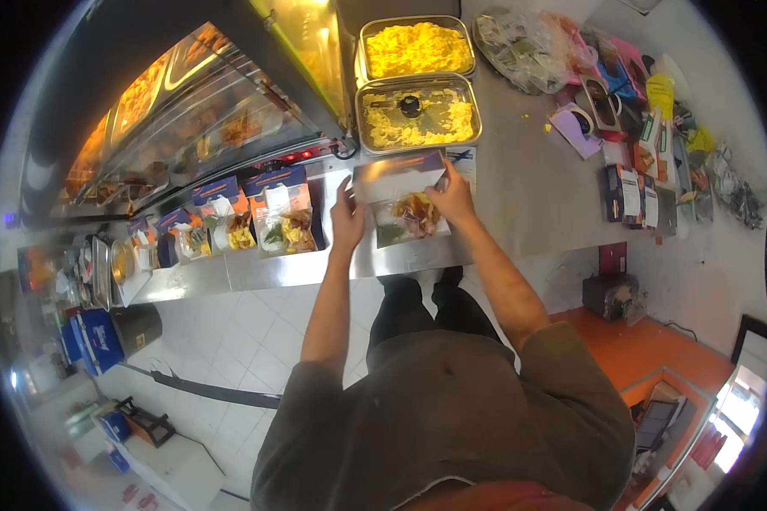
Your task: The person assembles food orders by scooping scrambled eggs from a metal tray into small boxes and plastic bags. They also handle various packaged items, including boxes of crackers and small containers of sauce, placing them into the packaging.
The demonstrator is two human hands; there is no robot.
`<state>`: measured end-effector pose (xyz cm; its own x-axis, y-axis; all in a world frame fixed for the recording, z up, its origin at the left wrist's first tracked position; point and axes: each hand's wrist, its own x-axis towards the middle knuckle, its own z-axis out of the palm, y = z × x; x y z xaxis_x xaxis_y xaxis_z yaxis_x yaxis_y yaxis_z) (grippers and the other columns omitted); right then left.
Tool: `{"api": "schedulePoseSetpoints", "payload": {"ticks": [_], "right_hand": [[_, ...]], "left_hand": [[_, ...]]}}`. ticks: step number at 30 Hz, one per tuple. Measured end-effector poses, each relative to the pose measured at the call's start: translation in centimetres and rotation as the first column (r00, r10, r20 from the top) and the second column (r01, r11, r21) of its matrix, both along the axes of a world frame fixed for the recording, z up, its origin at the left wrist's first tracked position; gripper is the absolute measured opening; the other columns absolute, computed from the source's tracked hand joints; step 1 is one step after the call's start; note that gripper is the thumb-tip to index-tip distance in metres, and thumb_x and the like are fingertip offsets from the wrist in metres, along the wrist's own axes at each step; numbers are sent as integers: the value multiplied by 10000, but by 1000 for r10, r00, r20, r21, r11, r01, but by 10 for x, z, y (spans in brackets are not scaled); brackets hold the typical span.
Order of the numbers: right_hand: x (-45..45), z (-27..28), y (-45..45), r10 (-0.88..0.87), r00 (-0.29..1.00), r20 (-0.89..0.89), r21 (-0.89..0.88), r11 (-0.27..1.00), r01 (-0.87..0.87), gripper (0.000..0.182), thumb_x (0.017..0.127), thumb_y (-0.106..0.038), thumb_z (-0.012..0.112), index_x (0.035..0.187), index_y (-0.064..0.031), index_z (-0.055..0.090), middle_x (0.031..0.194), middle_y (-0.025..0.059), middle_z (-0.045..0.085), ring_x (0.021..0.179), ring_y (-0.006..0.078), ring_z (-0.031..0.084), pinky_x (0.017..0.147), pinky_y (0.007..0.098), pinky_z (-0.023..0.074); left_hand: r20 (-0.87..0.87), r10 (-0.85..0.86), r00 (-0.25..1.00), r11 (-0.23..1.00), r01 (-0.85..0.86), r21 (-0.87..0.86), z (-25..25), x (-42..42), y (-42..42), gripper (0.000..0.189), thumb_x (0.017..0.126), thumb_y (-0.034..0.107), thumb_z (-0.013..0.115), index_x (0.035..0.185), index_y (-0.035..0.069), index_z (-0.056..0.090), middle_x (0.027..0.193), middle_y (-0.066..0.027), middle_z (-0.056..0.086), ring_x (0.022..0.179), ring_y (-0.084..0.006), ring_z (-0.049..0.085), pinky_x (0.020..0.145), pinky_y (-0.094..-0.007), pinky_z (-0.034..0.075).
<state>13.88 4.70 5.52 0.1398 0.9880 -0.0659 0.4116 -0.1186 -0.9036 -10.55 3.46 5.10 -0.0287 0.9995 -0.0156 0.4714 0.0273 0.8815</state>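
On the steel counter before me stands a cardboard meal box point(393, 177) with its lid panel raised and a clear front, through which meat and something green show. My right hand point(452, 195) grips the panel's right edge. My left hand point(347, 217) is upright at the box's left side, fingers apart; whether it touches the box is hard to tell. Left of it stand several similar filled boxes point(286, 220) in a row. Behind the box are two rectangular metal trays, the nearer one point(479, 131) partly filled with yellow food, the farther one point(420, 50) heaped with it.
A glass-fronted heated food display point(185, 140) rises at the back left. Along the right wall lie plastic bags point(524, 48), a tape roll point(580, 120) and several small cartons point(625, 195). Metal containers point(101, 271) stand at the counter's left end. The counter's front edge point(281, 274) runs before my legs.
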Motion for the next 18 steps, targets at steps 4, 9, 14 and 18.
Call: {"api": "schedulePoseSetpoints", "payload": {"ticks": [4,9,14,18], "right_hand": [[48,7,-16,302,852,429,329,825,-458,469,753,44,607,1214,-39,582,1171,150,624,1106,298,598,920,366,497],[64,-3,-40,360,855,374,364,791,-492,493,753,-2,656,1236,-45,567,1152,155,627,1125,338,577,963,393,468],[38,2,-25,265,946,187,333,889,-315,563,830,-54,642,1370,-65,481,1133,183,636,1066,353,609,918,383,485],[30,3,-13,261,962,74,212,939,-271,603,878,-75,614,1445,-92,409,1152,203,635,1041,328,628,893,371,490]], "left_hand": [[-213,-225,951,966,246,81,-20,-34,-48,550,815,-43,528,1357,22,464,1174,-244,602,1023,-315,647,948,-369,493],[-287,-225,931,913,304,272,-44,-14,-78,635,801,85,672,1377,17,412,1368,-249,455,1286,-399,439,1056,-444,396],[159,220,962,937,-254,238,-30,39,-55,622,812,115,717,1332,-47,416,1289,-233,503,1218,-337,508,1035,-431,418],[145,245,959,910,-279,308,-4,52,-30,515,864,19,631,1328,-45,417,1153,-203,594,1059,-273,614,901,-378,520]]}}
